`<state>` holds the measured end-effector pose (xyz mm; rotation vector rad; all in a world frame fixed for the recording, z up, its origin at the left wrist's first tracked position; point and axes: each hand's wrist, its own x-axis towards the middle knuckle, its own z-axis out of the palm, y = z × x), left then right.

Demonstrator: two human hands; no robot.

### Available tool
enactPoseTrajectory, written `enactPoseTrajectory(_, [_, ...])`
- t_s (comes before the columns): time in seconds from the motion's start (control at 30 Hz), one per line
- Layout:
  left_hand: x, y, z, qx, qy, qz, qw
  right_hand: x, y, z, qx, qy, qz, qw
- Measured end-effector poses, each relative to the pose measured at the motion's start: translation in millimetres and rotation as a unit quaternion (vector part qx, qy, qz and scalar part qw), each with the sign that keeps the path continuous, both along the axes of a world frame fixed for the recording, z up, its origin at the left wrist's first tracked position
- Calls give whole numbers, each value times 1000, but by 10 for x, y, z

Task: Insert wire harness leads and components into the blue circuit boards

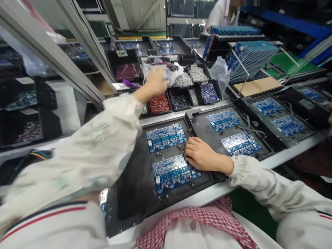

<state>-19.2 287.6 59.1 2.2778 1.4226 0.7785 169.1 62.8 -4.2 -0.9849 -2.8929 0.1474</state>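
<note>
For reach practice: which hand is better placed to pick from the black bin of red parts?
Probably left: left hand hovers beside the black bin of red parts; right hand rests by blue circuit boards.

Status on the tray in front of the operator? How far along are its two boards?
Done: far board and near board are seated in the black tray, each carrying some white and red parts.
In hand: left hand is at the clear bag above the red-parts bin; right hand rests between the boards.
Left: open positions are too small to count.
</note>
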Motion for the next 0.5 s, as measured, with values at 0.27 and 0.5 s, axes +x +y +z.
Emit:
enactPoseTrajectory(0.27, [-462,-2381,-579,-132,107,-177,969,49,16,-21,-9,5,-23,1000])
enactPoseTrajectory(0.5, [-530,-2710,-783,-132,112,-145,974,-27,-53,-56,23,-38,1,999])
